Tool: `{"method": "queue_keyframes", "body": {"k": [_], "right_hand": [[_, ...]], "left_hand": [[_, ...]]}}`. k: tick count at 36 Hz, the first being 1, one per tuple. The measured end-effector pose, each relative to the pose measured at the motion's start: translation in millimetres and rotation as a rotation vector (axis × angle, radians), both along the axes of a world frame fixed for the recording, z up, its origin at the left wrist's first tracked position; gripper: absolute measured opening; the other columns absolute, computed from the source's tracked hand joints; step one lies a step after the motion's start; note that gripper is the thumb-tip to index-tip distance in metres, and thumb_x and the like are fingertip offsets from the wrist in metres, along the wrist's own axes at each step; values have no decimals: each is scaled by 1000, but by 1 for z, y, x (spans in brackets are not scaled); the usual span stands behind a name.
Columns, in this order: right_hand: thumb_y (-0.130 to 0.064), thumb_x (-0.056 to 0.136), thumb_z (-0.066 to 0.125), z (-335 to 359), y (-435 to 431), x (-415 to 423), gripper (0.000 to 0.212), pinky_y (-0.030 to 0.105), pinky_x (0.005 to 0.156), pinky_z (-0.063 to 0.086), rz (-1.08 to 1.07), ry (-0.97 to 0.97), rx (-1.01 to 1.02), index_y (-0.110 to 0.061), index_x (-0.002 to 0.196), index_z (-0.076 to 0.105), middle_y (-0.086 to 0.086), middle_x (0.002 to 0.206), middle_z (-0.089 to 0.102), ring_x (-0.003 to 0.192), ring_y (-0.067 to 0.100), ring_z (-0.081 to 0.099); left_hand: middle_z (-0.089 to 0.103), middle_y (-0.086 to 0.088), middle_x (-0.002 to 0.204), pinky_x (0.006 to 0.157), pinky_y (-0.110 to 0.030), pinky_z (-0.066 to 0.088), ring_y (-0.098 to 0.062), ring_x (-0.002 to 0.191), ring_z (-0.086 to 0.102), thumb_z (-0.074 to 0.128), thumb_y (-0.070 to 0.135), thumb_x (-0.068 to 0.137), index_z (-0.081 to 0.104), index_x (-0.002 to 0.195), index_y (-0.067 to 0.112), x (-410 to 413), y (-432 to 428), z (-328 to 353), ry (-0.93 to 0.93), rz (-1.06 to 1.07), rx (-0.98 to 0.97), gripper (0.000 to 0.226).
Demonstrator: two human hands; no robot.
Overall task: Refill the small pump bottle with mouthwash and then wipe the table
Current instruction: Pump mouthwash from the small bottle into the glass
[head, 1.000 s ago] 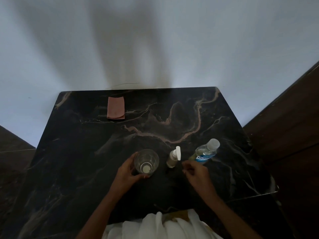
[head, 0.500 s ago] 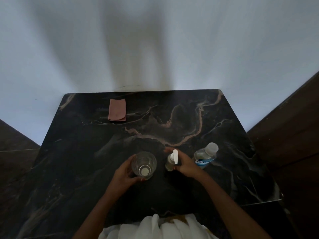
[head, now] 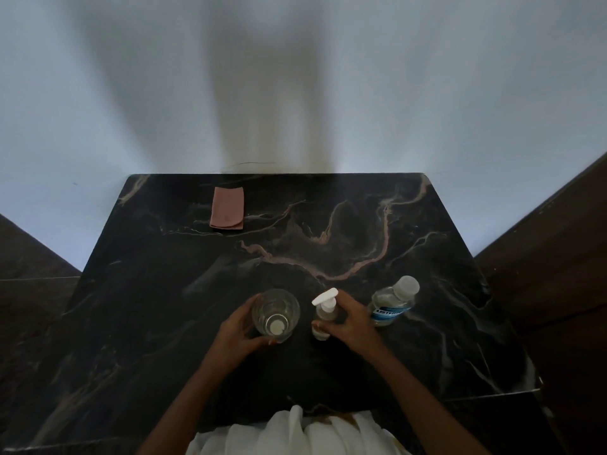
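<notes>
A small pump bottle (head: 325, 311) with a white pump head stands near the front middle of the black marble table (head: 427, 244). My right hand (head: 349, 320) grips its body from the right side. Just left of it stands a clear drinking glass (head: 276, 312) with a small white round thing at its bottom; my left hand (head: 238, 333) holds the glass from the left and front. A clear mouthwash bottle (head: 392, 303) with a blue label and a white cap stands to the right of my right hand.
A folded pink cloth (head: 227, 207) lies at the back left of the table, near the white wall. Dark wooden floor lies on both sides of the table. White fabric of my clothing shows at the front edge.
My right hand moved from the table beside the mouthwash bottle to the pump bottle and closed round it. My left hand stayed on the glass.
</notes>
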State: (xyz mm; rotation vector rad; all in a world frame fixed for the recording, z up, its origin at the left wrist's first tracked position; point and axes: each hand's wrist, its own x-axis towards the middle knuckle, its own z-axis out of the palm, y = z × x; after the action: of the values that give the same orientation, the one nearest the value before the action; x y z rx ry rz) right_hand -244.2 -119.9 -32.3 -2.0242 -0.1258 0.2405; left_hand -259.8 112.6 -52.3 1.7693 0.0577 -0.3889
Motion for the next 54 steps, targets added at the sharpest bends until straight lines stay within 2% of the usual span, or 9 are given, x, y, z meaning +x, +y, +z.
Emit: {"method": "queue_keyframes", "body": {"k": [11, 16, 21, 24, 29, 35, 42, 49, 54], "right_hand": [[-5, 78, 67, 21, 19, -12, 44, 10, 77, 45, -27, -127, 57, -35, 97, 41, -8, 87, 54, 84, -2, 55], [-3, 80, 63, 20, 25, -13, 77, -3, 94, 25, 69, -110, -8, -43, 124, 16, -27, 129, 25, 117, -9, 38], [-5, 83, 60, 20, 28, -14, 80, -4, 91, 24, 164, -139, -165, -46, 124, 4, 4, 138, 38, 122, 15, 43], [-6, 83, 59, 18, 30, -15, 77, 19, 95, 42, 183, -147, -199, -44, 128, 9, 16, 126, 48, 108, 21, 53], [-6, 84, 59, 10, 31, -15, 79, -3, 80, 33, 128, -121, -204, -52, 120, 6, 10, 131, 43, 103, 3, 42], [-7, 86, 57, -3, 33, -17, 72, -1, 79, 35, 109, -113, -201, -48, 122, 11, 3, 127, 41, 100, 0, 42], [-3, 83, 60, -13, 40, -20, 65, -8, 82, 27, 2, -93, -101, -39, 120, 22, -9, 120, 35, 104, -8, 37], [-2, 81, 62, -20, 41, -21, 61, -8, 80, 29, -39, -56, -44, -38, 115, 26, -8, 121, 35, 106, -4, 38], [-5, 82, 62, -25, 42, -22, 66, -3, 80, 35, -2, -80, -92, -53, 109, 24, -8, 120, 38, 105, -1, 44]], "left_hand": [[50, 9, 126, 93, -8, 40, 5, 112, 51, 79, 3, 60, 35, 134, 18, 1, 1, -5, -20, -5, -1, 88], [52, 18, 119, 89, -6, 42, 11, 108, 53, 82, 8, 56, 38, 127, 27, 0, 1, -5, -23, -2, -28, 86], [50, 22, 114, 82, -1, 41, 20, 101, 51, 77, -2, 61, 37, 127, 22, 0, -1, -3, -40, 9, -69, 81], [51, 23, 115, 86, -3, 41, 16, 105, 52, 83, 18, 52, 41, 120, 33, 0, -1, -3, -49, -5, -66, 81], [53, 18, 119, 94, -12, 42, 6, 112, 53, 83, 26, 48, 40, 115, 44, 0, 2, -7, -35, -2, -65, 82], [50, 21, 114, 83, 0, 40, 21, 102, 50, 78, 0, 62, 37, 124, 27, 1, -2, -6, -33, 11, -71, 79], [52, 19, 114, 83, -3, 42, 16, 103, 53, 76, -6, 61, 38, 121, 27, -1, -2, -8, -31, 34, -92, 79], [55, 18, 115, 91, -9, 43, 9, 110, 53, 80, 5, 60, 40, 116, 41, -1, 0, -10, -35, 24, -75, 78], [53, 21, 118, 94, -14, 42, 6, 113, 51, 81, 36, 48, 38, 120, 41, -1, 1, -10, -18, 6, -71, 84]]}}
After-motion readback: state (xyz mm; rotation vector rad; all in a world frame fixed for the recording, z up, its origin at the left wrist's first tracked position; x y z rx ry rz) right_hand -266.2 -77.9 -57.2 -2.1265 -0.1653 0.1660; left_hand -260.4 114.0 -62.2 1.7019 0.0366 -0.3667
